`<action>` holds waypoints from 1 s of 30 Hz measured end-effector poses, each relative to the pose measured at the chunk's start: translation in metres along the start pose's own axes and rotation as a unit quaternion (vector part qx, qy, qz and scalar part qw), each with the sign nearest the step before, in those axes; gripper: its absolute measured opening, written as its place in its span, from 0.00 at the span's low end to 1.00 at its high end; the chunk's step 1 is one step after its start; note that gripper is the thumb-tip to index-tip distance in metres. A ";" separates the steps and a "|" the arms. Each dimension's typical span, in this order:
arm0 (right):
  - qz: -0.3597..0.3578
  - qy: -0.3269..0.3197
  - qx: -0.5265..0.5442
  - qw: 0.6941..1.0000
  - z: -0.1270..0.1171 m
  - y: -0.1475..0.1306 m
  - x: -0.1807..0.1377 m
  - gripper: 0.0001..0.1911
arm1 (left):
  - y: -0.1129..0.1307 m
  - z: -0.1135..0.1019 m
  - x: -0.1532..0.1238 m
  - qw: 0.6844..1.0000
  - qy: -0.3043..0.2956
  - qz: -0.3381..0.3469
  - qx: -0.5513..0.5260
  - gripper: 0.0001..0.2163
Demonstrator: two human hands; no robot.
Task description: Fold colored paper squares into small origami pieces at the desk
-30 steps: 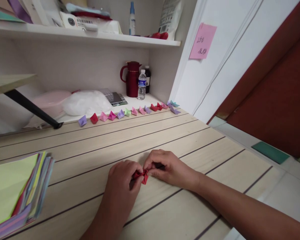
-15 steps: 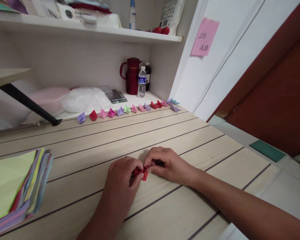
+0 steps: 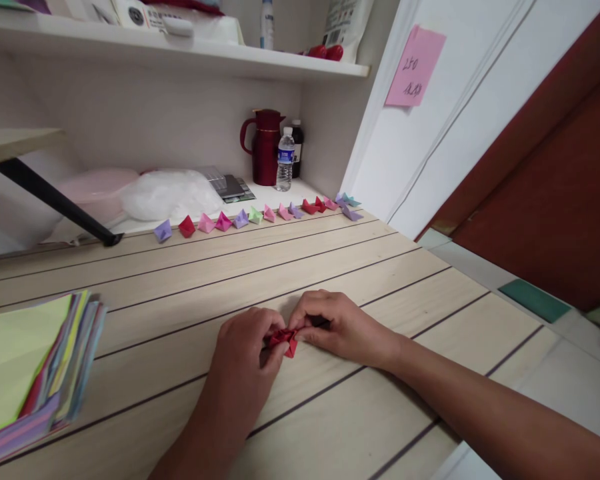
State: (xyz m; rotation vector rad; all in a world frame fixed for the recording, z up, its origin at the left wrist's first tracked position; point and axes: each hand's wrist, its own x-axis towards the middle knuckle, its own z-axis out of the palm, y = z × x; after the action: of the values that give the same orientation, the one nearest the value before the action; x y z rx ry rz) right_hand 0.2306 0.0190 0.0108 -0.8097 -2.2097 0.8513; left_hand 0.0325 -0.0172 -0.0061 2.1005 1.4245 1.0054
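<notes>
A small piece of folded red paper (image 3: pixel 290 347) is held low over the wooden table (image 3: pixel 180 373), between my two hands. My left hand (image 3: pixel 250 347) pinches its left side with thumb and fingers. On the other side, my right hand (image 3: pixel 330 323) grips the upper right edge between thumb and fingertips. Fingers cover part of the folds, so the full shape of the paper cannot be made out. Along the far edge of the table stands a row of small folded paper boats, among them a red boat (image 3: pixel 187 227) and a green boat (image 3: pixel 255 215).
At the left lies a stack of coloured paper sheets (image 3: pixel 25 360). Behind the boats, a white shelf unit holds a dark red jug (image 3: pixel 267 150), a water bottle (image 3: pixel 285 160) and a white plastic bag (image 3: pixel 170 195). A black table leg (image 3: pixel 60 203) slants down at the left.
More of the red paper shows between my fingers, its folds spread slightly wider. Both hands keep their pinch in nearly the same place. The view has shifted a little.
</notes>
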 end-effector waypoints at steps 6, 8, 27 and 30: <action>0.027 0.005 -0.003 1.000 0.000 -0.001 0.001 0.01 | 0.001 -0.003 0.000 1.000 -0.027 0.010 0.010 0.08; 0.027 0.003 0.001 1.000 0.000 -0.001 0.001 0.01 | 0.001 -0.004 0.000 0.999 -0.031 0.010 0.009 0.08; -0.019 0.002 0.019 1.000 0.003 0.002 -0.005 0.07 | -0.001 -0.001 0.002 0.999 -0.030 -0.007 0.021 0.08; -0.039 -0.009 0.015 0.999 0.002 0.001 -0.004 0.02 | -0.001 0.001 0.002 0.999 -0.023 0.001 0.029 0.08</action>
State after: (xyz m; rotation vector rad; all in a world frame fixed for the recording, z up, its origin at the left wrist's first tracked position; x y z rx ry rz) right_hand 0.2316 0.0160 0.0072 -0.6993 -2.2232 0.8543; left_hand 0.0329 -0.0146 -0.0065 2.1529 1.4457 0.9210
